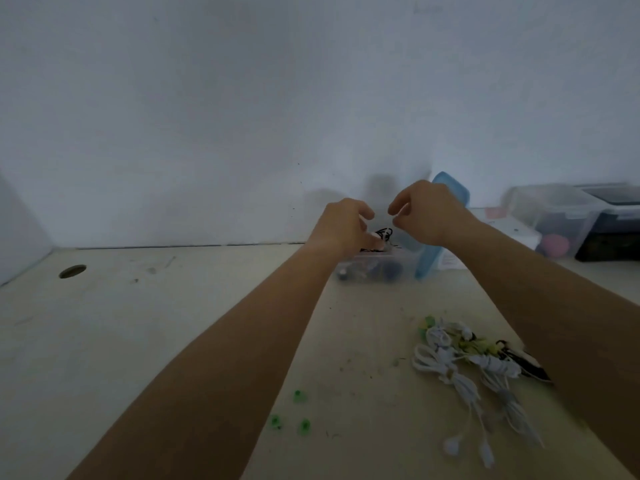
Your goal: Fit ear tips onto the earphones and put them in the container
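Both my arms reach forward over a clear container (377,266) at the back of the table. My left hand (341,223) hovers above it with fingers curled, touching a black earphone bundle (382,237) that lies in the container. My right hand (424,211) hangs just right of it, fingers loosely curled with nothing seen in them. A pile of white coiled earphones (460,362) with yellow-green tips lies on the table at the right. Three loose green ear tips (298,415) sit near the front.
The container's blue lid (440,230) leans upright against its right side. Clear storage boxes (561,216) and a dark box (613,237) stand at the far right by the wall. A round cable hole (72,271) is at the table's left.
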Motion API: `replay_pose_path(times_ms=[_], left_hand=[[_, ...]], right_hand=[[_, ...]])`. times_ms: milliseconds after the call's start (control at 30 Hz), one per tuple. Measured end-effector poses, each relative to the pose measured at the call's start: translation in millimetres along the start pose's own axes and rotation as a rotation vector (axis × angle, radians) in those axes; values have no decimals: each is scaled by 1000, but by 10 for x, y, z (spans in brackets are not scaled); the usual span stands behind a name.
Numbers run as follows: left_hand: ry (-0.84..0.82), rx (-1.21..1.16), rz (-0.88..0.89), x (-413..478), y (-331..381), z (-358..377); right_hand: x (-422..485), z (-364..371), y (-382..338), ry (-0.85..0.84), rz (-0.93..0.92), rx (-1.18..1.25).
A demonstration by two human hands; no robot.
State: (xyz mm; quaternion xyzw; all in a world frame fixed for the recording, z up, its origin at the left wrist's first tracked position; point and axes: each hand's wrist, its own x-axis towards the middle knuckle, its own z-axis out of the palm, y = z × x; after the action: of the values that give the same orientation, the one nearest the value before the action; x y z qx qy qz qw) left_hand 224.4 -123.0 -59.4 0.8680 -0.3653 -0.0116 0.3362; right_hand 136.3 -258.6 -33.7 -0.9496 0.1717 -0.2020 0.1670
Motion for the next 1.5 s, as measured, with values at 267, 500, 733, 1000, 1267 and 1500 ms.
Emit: replay_pose_path(times_ms=[267,500,733,1000,1267,1500], left_hand=[[165,-6,12,-455,-171,-188],[127,-36,93,-1106,75,-45],[-118,-55,206,-1593,335,310],[-229,88,236,-1805,561,599],[-142,134,264,-1807,458,557],[-68,-197,196,-1816,237,421]], right_hand=[[-347,-147,-12,-23,47,187],[-974,-313,31,-59,49,273],[-1572,-466,285,-240,9,145],[-1932,-394,471,-333,-9,-92],[-1912,-291,544,-275,13,-115],[-1816,-345,526,-100,-10,211]])
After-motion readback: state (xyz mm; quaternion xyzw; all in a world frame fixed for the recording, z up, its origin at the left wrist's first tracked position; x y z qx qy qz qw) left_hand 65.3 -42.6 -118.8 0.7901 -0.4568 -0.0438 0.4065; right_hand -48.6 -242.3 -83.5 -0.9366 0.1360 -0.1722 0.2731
